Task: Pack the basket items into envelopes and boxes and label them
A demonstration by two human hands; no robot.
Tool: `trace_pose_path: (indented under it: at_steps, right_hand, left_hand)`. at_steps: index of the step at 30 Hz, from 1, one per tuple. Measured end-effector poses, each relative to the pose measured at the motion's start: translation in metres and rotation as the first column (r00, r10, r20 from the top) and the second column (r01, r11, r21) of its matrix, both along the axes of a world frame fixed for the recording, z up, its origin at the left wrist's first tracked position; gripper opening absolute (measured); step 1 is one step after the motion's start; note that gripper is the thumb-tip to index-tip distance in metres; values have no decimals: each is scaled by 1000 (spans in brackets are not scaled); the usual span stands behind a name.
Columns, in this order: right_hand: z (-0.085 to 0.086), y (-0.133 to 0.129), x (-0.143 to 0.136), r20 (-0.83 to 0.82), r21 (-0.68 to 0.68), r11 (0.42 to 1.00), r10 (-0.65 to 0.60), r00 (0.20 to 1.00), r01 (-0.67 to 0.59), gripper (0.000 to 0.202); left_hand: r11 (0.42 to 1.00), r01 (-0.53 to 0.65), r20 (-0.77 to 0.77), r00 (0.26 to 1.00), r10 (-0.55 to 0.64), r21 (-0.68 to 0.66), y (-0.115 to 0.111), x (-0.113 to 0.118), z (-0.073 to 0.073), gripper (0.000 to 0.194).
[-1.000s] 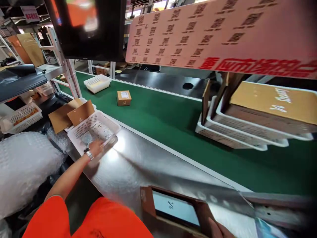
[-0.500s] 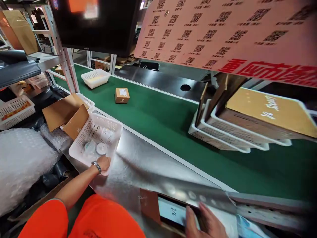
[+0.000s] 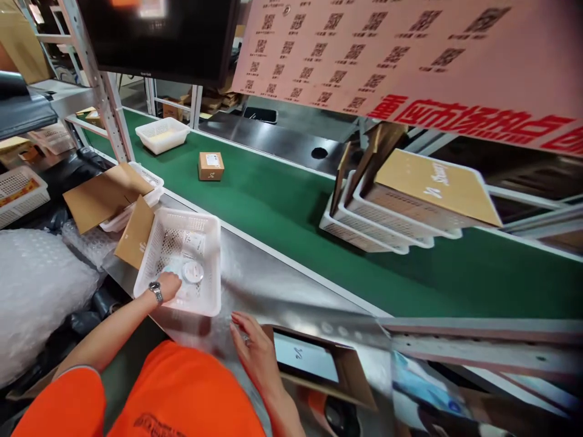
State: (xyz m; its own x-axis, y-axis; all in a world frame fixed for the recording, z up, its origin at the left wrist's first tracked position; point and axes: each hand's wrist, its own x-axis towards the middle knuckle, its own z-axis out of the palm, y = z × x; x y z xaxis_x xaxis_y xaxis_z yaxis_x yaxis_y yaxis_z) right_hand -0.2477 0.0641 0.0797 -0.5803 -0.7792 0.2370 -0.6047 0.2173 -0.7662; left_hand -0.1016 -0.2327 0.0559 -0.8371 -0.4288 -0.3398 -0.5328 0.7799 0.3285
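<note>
A white perforated basket stands on the metal bench, holding a round white-lidded container, a white labelled packet and a clear item partly behind my fingers. My left hand, wearing a metal watch, reaches over the near-left rim with its fingers curled; what they hold, if anything, is hidden. Between the basket and an open cardboard box is my right hand, fingers extended and empty. Inside that box lies a white sheet with a dark printed logo.
Behind the bench runs a green conveyor, carrying a small carton, a white basket and nested baskets with cardboard. Bubble wrap and an opened carton are at left. A pink QR-code board hangs overhead.
My left hand has gone from the basket's near-right corner to its near-left side. My right hand has left the cardboard box and moved left toward the basket. The basket has turned slightly.
</note>
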Motion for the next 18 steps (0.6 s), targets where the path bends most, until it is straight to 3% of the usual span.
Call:
trace_pose_path:
  at_steps: [6, 9, 14, 18]
  right_hand:
    - [-3, -22, 10, 154, 31, 999, 35, 987, -40, 31]
    - [-14, -47, 15, 222, 70, 993, 76, 972, -94, 34]
    - [-46, -124, 7, 144, 212, 960, 151, 978, -180, 43]
    - [-67, -195, 3, -32, 528, 836, 191, 981, -146, 66]
  left_hand:
    - [982, -186, -167, 968, 187, 26, -30, 23, 20, 29]
    - [956, -285, -350, 890, 291, 71, -47, 37, 36, 24]
    - [912, -385, -606, 696, 386, 139, -69, 55, 60, 20]
    - [879, -451, -698, 579, 421, 156, -74, 65, 73, 22]
